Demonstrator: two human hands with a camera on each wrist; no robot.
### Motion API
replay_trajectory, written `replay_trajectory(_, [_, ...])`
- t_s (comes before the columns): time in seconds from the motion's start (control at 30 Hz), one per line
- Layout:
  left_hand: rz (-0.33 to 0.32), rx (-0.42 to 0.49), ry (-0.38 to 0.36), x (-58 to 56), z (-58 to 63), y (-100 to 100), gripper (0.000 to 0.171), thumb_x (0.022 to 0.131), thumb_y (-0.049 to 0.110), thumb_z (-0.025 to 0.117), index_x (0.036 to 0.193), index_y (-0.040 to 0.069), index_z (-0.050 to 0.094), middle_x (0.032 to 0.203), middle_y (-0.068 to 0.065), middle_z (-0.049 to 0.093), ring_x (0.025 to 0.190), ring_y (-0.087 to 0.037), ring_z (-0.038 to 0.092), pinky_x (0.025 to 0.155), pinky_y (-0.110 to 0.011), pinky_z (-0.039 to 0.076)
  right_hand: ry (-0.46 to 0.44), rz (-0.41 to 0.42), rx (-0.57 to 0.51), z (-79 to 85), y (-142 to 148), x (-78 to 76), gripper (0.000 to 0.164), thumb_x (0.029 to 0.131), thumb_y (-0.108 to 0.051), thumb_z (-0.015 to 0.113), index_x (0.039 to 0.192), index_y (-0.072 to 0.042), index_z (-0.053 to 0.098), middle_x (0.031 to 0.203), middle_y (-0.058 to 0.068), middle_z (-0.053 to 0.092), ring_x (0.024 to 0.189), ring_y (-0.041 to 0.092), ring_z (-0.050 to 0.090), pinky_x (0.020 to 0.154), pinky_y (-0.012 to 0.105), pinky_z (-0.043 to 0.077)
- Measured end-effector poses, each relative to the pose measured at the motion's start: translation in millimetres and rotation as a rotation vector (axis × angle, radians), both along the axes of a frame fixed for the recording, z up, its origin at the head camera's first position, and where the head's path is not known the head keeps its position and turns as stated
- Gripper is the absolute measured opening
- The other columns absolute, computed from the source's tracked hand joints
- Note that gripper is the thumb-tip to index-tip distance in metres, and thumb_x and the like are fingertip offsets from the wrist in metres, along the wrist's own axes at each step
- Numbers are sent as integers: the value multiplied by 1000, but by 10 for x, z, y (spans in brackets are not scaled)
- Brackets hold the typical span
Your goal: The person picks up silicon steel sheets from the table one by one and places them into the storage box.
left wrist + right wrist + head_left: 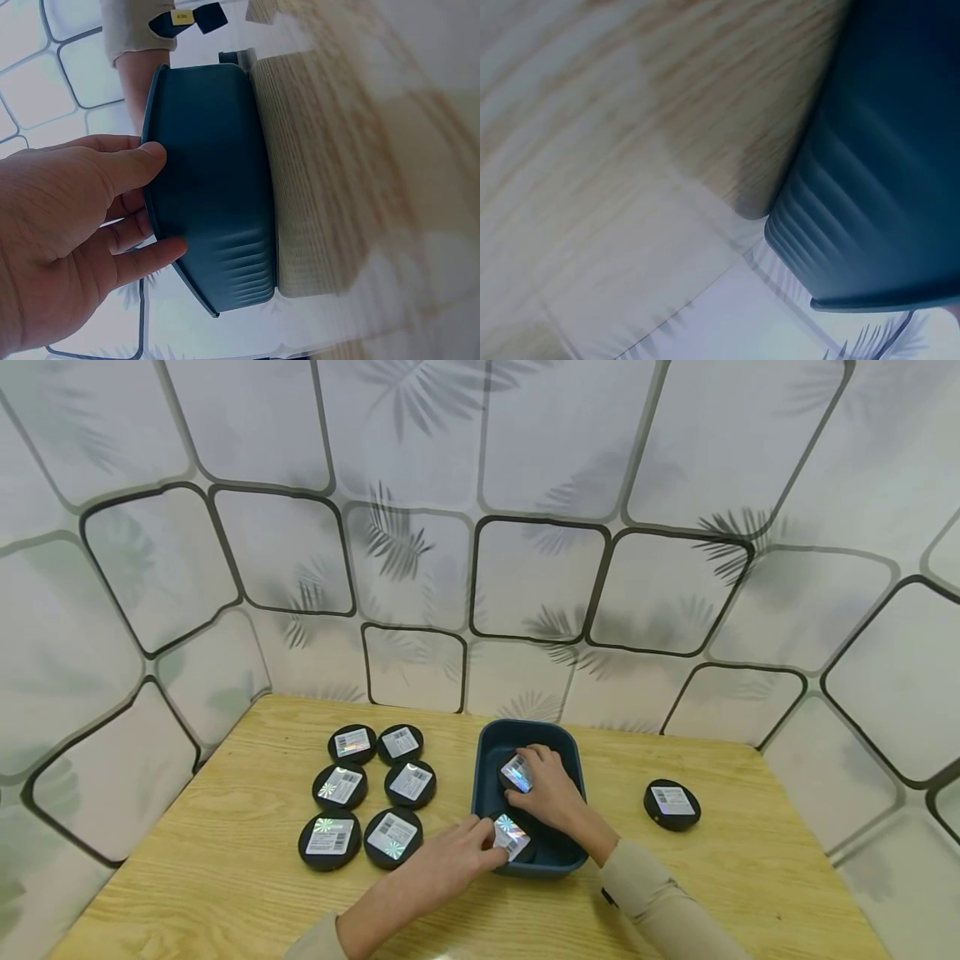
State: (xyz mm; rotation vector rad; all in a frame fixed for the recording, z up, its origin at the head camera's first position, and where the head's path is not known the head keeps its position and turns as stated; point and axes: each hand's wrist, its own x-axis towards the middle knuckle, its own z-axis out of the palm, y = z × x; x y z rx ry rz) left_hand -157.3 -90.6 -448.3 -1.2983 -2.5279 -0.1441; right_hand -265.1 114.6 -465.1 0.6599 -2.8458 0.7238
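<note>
My right hand [551, 789] reaches into a dark blue plastic bin [486, 752] and grips a black disc [516, 774] with a shiny label, thumb on its near side and fingers over the far side. Over the bin's near left corner, my left hand [459, 860] holds a second labelled disc [512, 837] between thumb and fingers; the hand hides that disc's left edge. The left wrist view shows the left hand [71, 217] at the rim of the bin [206, 172], hiding the disc from sight. In the right wrist view, only the outer wall of the bin [870, 187] shows.
Several labelled black discs [392, 837] lie in two columns on the wooden table [247, 827], left of the bin. One more disc [672, 804] lies to the right. A patterned curtain [420, 568] hangs behind the table and along both sides.
</note>
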Motion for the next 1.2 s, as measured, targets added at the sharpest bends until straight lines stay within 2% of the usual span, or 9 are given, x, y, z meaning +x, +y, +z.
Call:
replay_trajectory(0.27, [0,-4,-14,0,15,8,18,95,12,63,109,23,67,100,2,52,86,-10,47,68,-17,44,-19,-4,14,-66,0,-34,64,82,-27,79,135,0,53,137,22,48,125,37,46,92,50,50])
replay_trajectory(0.5, [-9,6,6,3,13,7,19,95,11,63,108,23,67,99,2,51,86,-10,47,69,-17,44,-23,7,-5,-68,-14,-26,62,82,-26,79,132,2,54,135,24,49,126,41,46,94,52,48])
replay_trajectory(0.7, [-8,6,-22,7,18,3,20,95,10,63,109,23,68,100,2,51,87,-10,47,70,-17,45,-31,5,-11,-87,-24,-38,60,82,-26,78,130,1,55,134,24,50,124,40,47,95,51,48])
replay_trajectory(1.0, [-13,13,13,-8,-2,3,20,94,9,66,108,23,68,100,2,52,86,-10,48,70,-17,46,-59,-8,-37,-95,-39,-49,61,81,-24,79,130,2,54,132,23,49,116,35,51,92,47,48])
replay_trajectory(1.2, [-8,12,-27,-1,15,2,22,95,9,64,111,23,69,101,1,53,87,-10,48,71,-17,45,-82,-16,-38,-101,-50,-52,62,82,-23,79,131,2,52,132,22,49,110,31,53,92,45,49])
